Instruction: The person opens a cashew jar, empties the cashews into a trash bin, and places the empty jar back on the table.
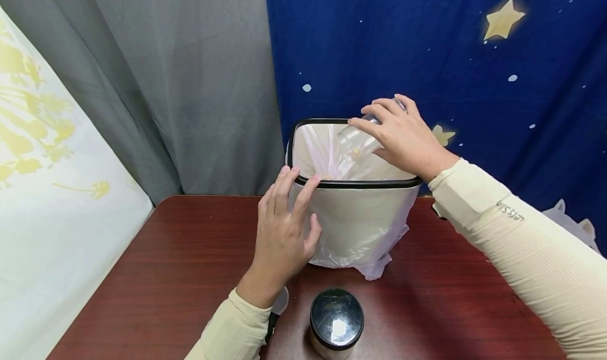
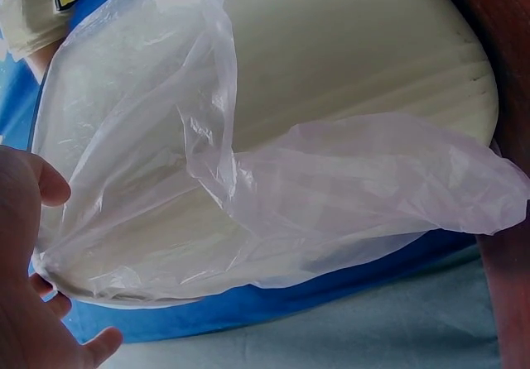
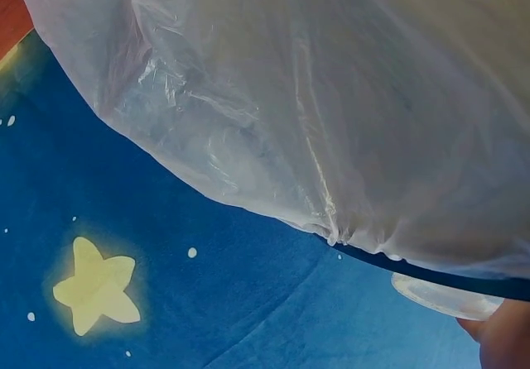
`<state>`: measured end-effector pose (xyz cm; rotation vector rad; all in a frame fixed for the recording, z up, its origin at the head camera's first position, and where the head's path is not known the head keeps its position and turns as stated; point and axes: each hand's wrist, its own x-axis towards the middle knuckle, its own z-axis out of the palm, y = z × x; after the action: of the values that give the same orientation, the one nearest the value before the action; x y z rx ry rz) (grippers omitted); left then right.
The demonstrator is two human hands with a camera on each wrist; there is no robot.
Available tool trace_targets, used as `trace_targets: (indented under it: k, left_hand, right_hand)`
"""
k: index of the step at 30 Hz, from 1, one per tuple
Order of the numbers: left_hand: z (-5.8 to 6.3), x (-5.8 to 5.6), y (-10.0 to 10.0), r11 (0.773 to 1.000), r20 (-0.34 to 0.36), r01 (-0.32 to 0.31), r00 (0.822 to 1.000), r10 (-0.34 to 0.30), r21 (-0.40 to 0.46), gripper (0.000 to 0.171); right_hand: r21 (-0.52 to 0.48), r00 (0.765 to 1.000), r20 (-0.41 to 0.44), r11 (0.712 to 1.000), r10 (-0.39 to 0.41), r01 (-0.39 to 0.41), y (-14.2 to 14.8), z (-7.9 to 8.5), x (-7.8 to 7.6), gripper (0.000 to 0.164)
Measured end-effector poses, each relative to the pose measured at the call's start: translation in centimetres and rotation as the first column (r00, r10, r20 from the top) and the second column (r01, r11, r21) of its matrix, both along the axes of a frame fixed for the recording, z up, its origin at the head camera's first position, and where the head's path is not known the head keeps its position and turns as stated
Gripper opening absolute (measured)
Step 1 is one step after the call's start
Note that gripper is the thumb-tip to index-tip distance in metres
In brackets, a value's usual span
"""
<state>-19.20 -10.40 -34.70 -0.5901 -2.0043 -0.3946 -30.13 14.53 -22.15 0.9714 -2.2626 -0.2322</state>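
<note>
Holding a clear cup (image 1: 353,137) tilted over the bag-lined trash bin (image 1: 365,184), tucked in the curled fingers of the right hand (image 1: 403,138). Got the left hand (image 1: 286,220) splayed wide by the bin's near rim.

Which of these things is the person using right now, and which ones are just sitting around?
Seem to be part of the job:
Right hand, holding the clear container tilted at the bin's mouth
Bin with its thin plastic bag
Left hand, at the bin's edge

Probably just sitting around:
Black-lidded jar on the table
Round pale thing, partly hidden; I can't tell what it is
</note>
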Motion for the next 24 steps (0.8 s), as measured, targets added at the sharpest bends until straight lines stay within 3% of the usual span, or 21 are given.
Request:
trace_targets:
  k: [10, 24]
  left_hand:
    - [-0.05, 0.02, 0.07, 1.000, 0.009, 0.006, 1.000, -0.006, -0.001, 0.069]
    - [-0.07, 0.12, 0.08, 1.000, 0.005, 0.006, 1.000, -0.006, 0.004, 0.068]
  right_hand:
    - [0.041, 0.999, -0.049, 0.999, 0.005, -0.003, 0.12, 0.05, 0.19, 0.074]
    - [0.020, 0.999, -0.036, 1.000, 0.007, -0.006, 0.05, -0.14, 0.21, 0.066]
